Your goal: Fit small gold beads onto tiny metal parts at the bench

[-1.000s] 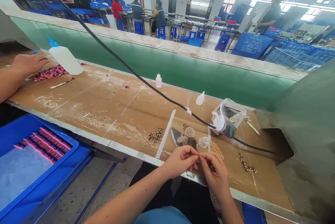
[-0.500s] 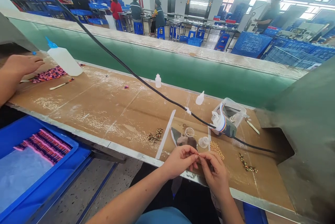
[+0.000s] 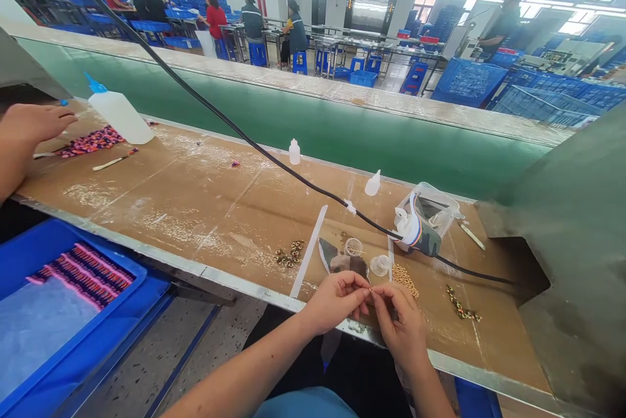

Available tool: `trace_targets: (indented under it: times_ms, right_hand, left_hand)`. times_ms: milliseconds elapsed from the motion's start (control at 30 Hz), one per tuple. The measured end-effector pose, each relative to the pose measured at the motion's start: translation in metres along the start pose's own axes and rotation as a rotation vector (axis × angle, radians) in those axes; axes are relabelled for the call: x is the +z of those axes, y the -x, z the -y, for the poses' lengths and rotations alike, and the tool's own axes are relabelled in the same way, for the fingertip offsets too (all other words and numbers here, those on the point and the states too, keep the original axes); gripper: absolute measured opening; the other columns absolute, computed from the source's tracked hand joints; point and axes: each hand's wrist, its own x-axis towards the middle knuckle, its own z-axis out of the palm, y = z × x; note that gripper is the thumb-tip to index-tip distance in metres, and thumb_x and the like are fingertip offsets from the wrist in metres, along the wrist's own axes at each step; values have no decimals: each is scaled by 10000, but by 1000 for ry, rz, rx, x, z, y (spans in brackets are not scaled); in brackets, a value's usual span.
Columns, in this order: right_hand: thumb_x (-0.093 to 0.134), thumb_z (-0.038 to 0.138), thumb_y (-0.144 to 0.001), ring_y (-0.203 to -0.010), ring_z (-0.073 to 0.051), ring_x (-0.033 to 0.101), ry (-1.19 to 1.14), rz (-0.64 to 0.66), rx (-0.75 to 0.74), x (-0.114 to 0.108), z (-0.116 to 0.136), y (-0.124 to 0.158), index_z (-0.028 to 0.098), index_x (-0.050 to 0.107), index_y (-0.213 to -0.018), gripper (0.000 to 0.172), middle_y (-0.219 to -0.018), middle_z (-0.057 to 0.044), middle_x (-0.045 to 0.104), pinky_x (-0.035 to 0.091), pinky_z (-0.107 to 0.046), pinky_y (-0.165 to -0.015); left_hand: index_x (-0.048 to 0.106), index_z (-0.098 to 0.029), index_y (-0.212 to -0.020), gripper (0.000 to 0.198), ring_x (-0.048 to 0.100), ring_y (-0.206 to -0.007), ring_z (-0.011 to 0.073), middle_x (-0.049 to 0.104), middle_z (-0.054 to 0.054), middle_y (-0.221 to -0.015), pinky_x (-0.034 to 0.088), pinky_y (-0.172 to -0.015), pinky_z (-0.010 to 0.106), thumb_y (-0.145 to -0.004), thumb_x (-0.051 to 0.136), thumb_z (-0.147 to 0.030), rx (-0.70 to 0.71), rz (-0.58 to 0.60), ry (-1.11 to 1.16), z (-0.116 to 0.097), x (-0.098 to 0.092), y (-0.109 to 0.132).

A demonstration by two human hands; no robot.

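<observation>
At far left, a co-worker's hand (image 3: 34, 128) lies relaxed, fingers loosely spread, near a strip of pink-and-purple beadwork (image 3: 90, 141) on the cardboard-topped bench (image 3: 195, 209). Below the bench, you have a blue plastic crate (image 3: 73, 268) holding more beaded strips (image 3: 81, 278). Moving right, you pass a white glue bottle (image 3: 120, 117) with a blue nozzle, a small dropper bottle (image 3: 294, 152), and a cluster of leopard-print beads (image 3: 288, 256). At the bench's metal edge (image 3: 274, 295), your left hand (image 3: 337, 304) and right hand (image 3: 398, 327) meet, pinching a tiny thin piece (image 3: 370, 289) between the fingertips, just above the edge; it is too small to identify. Behind them sit two clear plastic cups (image 3: 353, 247), then a heap of tan beads (image 3: 405, 281). Further right, you see a clear plastic box (image 3: 425, 216) with a camouflage-print pouch (image 3: 423, 242) and a short row of patterned beads (image 3: 460, 304).
</observation>
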Motion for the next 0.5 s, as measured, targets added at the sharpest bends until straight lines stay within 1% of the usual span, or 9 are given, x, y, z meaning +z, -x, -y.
trace_targets:
  times_ms: [333,500]
  right_hand:
    - [467,269,-912,-718,-142,592,12,13,-23,1,-1,-1,223,593,-818,164,-760,-20,623,479,-248,-635]
    - [466,252,-917,-740,-136,595,9,4,-41,0,-1,0,225,580,-832,144,-779,-15,621,485,-240,-656]
  left_hand:
    - [557,-129,-782,445,475,-451,65,566,-19,-538,379,-469,200,-642,701,-527,13,6,-30,2,-1,-1]
    - [523,-151,-782,386,449,-448,64,517,-42,-543,364,-444,196,-725,616,-520,102,29,-121,1,1,1]
